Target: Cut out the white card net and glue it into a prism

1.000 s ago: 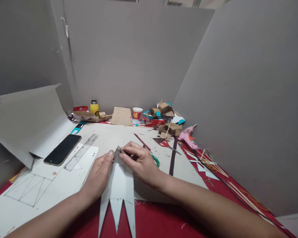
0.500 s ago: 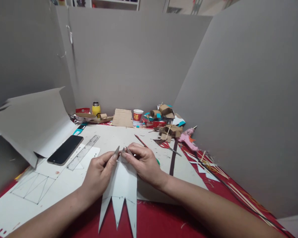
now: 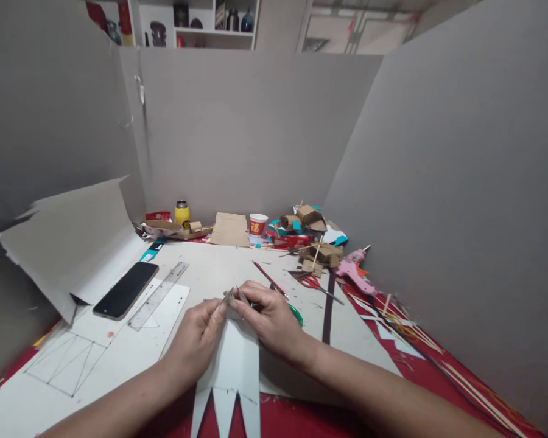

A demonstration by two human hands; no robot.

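Observation:
Between my hands is a white card cutout (image 3: 235, 359) with long triangular points at its near end and folded points at its far end. My left hand (image 3: 200, 334) pinches the far end from the left, thumb and finger pressed on a folded point. From the right, my right hand (image 3: 274, 313) pinches the same end, its thumb on the card. Pencil lines cross the card near the base of the points. Behind my right hand lies a green round object (image 3: 296, 314), partly hidden, and a red pencil (image 3: 270, 278) is just beyond.
To the left lie a phone (image 3: 126, 290), a clear ruler (image 3: 158, 296) and a folded white sheet (image 3: 82, 243). Red scissors (image 3: 317, 285), a pink glue gun (image 3: 355, 272) and thin sticks (image 3: 404, 322) are to the right. A paper cup (image 3: 258, 225) and yellow bottle (image 3: 181, 215) stand behind.
The view has tilted up, so everything sits lower. My left hand has come closer to my right at the card's far end, and the folded points there are now closer together.

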